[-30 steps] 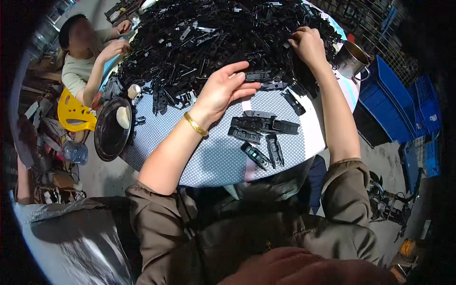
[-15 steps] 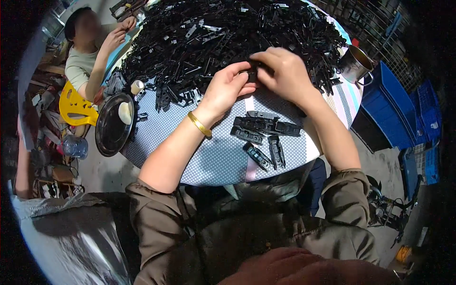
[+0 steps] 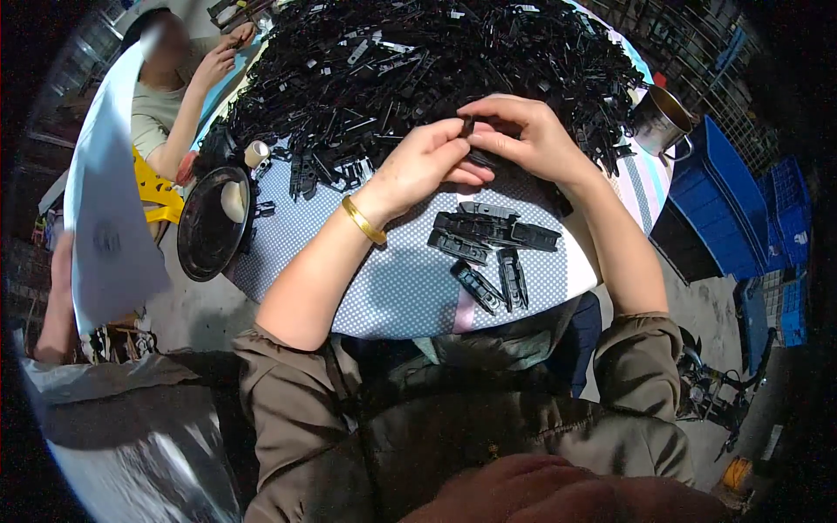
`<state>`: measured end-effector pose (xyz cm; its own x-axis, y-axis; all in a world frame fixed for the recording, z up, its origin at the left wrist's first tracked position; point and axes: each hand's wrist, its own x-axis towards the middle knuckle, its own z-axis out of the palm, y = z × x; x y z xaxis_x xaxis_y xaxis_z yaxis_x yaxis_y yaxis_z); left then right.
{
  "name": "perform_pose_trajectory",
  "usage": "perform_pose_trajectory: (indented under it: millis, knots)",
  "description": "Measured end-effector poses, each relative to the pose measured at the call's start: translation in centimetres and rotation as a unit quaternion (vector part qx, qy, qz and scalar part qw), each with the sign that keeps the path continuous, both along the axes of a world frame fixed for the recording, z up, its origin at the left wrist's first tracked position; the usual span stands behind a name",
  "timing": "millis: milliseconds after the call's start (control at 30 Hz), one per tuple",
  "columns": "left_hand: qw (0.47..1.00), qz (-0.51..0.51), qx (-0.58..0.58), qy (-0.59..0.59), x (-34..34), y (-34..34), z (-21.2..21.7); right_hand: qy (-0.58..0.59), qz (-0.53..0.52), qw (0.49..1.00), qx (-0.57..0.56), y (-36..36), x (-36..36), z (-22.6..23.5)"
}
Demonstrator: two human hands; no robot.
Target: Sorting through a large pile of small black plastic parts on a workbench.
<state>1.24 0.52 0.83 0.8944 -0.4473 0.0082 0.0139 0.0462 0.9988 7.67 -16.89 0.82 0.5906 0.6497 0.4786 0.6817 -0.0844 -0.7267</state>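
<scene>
While both hands meet just right of the frame's centre, by the near edge of the dark pile [image 3: 375, 83], the left hand [image 3: 423, 161] pinches a small black part [image 3: 469, 128] between thumb and forefinger, its other fingers loosely curled. The right hand [image 3: 540, 144] closes its thumb and forefinger on the same part from the other side. Fingers cover most of it, so I cannot tell its full shape or facing.

To handle it well, the left hand should probably serve as the steady clamp, gripping close to where the right fingertips press so that nothing twists. Light, straight pressure seems best, as thin pieces may bend. Working over the bare tablecloth [image 3: 375, 301] would make a dropped part easier to find than over the pile.

Compared with the frame a second earlier, the right hand is no longer at the pile in the upper right; it has joined the left, whose spread fingers have drawn in. A white sheet [image 3: 109, 235] now stands at the left of the frame, partly hiding the other person [image 3: 161, 118]. The loose black parts [image 3: 497, 231] below the hands keep the same arrangement.
</scene>
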Motion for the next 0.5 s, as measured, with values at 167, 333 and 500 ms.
perform_pose_trajectory:
  millis: [167,333,500]
  knots:
    - [0.997,0.059,-0.047,0.003,-0.3,-0.4,0.4,-0.151,-0.102,0.983,0.021,0.0,0.3,0.3]
    - [0.984,0.169,-0.046,-0.016,-0.1,-0.3,0.0,-0.16,-0.121,0.977,0.072,-0.4,0.0,0.9]
    - [0.981,0.178,-0.071,-0.005,0.0,-0.4,-0.3,-0.25,-0.128,0.96,-0.005,-0.3,-0.9,0.5]
